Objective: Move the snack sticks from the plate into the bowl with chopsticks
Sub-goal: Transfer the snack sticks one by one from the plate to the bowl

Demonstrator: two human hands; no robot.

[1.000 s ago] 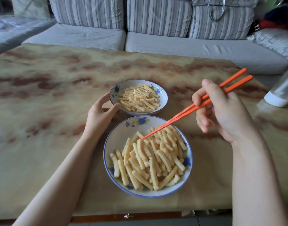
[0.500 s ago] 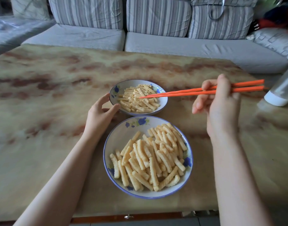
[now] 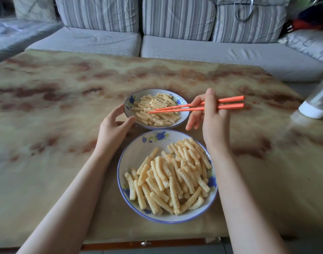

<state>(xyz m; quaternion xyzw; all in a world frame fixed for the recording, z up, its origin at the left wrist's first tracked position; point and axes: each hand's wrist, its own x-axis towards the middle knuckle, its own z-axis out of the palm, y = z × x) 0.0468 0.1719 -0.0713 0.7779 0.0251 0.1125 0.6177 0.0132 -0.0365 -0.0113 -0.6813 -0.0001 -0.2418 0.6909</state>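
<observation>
A large blue-rimmed plate (image 3: 138, 154) in front of me holds a heap of pale ridged snack sticks (image 3: 173, 176). Just behind it is a smaller floral bowl (image 3: 130, 105) with several more sticks (image 3: 157, 116) in it. My right hand (image 3: 212, 123) grips a pair of orange chopsticks (image 3: 228, 103), held nearly level and pointing left. Their tips lie slightly apart over the sticks in the bowl, and I cannot tell whether a stick sits between them. My left hand (image 3: 113, 129) holds the bowl's left rim between thumb and fingers.
Both dishes stand on a marbled tan table (image 3: 56, 110). A white-based container (image 3: 316, 105) stands at the table's right edge. A grey striped sofa (image 3: 175, 46) runs along the far side. The table's front edge is just below the plate.
My right hand swung the chopsticks from the plate up and back to the bowl, and their tips have now dropped lower among the bowl's sticks. My left hand has stayed on the bowl.
</observation>
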